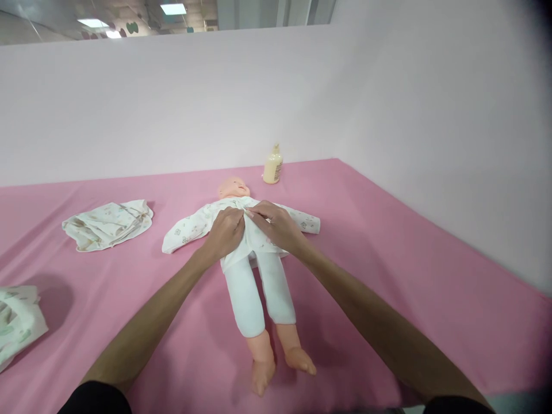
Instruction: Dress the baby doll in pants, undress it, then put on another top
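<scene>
A baby doll [261,368] lies on its back with its head away from me and its bare feet toward me. It wears a white printed long-sleeved shirt [259,240] and plain white trousers [245,299]. Both my hands meet at the upper front of the shirt. My left hand [227,231] is closed, its fingertips pinching the cloth near the front opening. Beside it, my right hand [276,224] also pinches the shirt, thumb and forefinger close together. Whatever fastener lies between the fingertips is too small to make out. The shirt's sleeves stretch out to both sides.
Pink cloth [366,322] covers the table. A cream pump bottle [272,167] stands behind the doll's head, near the white wall [172,109]. To the left lie a folded printed cloth [107,225] and, nearer, a white-and-green printed bundle [21,322] cut by the frame's edge.
</scene>
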{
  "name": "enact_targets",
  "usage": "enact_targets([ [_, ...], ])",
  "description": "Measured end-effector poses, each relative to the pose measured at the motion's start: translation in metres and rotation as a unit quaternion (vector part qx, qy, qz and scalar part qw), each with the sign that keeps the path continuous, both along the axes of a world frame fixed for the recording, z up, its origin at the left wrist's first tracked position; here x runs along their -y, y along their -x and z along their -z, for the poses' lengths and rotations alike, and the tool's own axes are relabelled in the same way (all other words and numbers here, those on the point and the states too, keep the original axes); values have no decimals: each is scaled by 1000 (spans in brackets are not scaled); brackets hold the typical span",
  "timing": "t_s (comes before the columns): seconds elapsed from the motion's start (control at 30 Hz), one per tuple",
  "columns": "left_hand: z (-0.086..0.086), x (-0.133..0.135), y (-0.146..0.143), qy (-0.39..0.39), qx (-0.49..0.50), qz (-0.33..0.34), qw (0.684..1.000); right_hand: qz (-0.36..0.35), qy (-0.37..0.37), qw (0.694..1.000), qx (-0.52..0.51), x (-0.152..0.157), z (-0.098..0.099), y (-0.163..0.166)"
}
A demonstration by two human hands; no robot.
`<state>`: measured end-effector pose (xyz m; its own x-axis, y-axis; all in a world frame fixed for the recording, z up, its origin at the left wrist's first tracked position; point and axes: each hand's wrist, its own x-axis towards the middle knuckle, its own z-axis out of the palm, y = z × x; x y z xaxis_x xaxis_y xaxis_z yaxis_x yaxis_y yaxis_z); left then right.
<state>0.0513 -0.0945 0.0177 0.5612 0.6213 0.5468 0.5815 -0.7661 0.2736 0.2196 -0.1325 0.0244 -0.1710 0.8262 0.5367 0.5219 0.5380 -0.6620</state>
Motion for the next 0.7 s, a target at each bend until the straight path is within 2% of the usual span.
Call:
enact_targets([
  [0.17,5,-1,0,-81,-3,-26,996,0,14,1000,10,1,-2,0],
  [0.47,10,-6,4,-176,-1,-26,984,-52,94,992,-65,0,0,-9],
  [0.6,10,-8,5,-210,-17,-32,977,-52,76,995,-46,-1,1,-10],
  [0.7,6,-8,6,-195,-35,-19,980,-33,36,999,-17,-2,4,-9],
])
